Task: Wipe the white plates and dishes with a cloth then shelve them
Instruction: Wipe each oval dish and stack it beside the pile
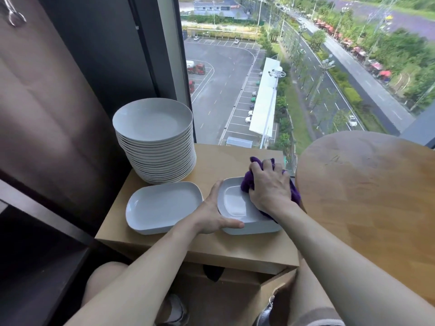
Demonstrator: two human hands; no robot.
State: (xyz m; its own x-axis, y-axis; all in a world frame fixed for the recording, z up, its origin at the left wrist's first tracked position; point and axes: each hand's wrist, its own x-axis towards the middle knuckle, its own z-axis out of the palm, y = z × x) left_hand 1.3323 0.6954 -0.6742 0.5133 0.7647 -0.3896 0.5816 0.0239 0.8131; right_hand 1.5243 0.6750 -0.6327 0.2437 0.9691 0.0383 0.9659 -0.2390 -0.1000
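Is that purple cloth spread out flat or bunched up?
Bunched up. The right hand grips the purple cloth in a wad, pressed into the white dish, with folds poking out around the hand.

stand (pixel 211 158) bears plate stack (pixel 155 142), left dish (pixel 162 207), right dish (pixel 235 205)

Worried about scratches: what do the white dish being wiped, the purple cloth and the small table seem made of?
White dish: likely glazed ceramic, glossy with soft reflections; melamine not excluded. Purple cloth: soft, fuzzy, bunched folds, probably microfibre. Small table: pale matte wood or wood-look laminate; faint grain, so I cannot tell which.
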